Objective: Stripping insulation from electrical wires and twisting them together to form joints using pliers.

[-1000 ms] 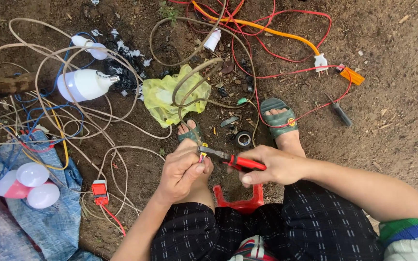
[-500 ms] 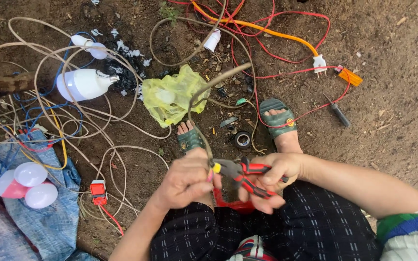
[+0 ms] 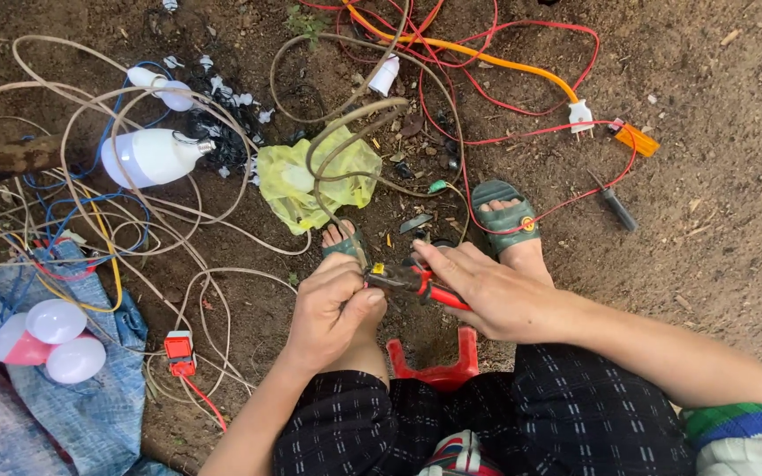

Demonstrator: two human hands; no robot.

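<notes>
My left hand (image 3: 335, 308) is closed around the end of a beige cable (image 3: 346, 163) that loops up over a yellow plastic bag (image 3: 319, 181). My right hand (image 3: 487, 291) grips red-handled pliers (image 3: 412, 282), whose jaws meet the cable end at my left fingers. Both hands work just above my feet in green sandals (image 3: 506, 219), over bare soil. I sit on a low red stool (image 3: 438, 361).
Tangled beige, blue and red wires cover the ground at left and top. A large white bulb (image 3: 147, 157), a red switch (image 3: 178, 348), pink and white bulbs (image 3: 50, 339) on blue cloth, an orange cable with white plug (image 3: 579, 115) and a screwdriver (image 3: 615, 207) lie around.
The pliers swung from open handles near my lap up to the cable end. Both hands moved together and closer to my feet.
</notes>
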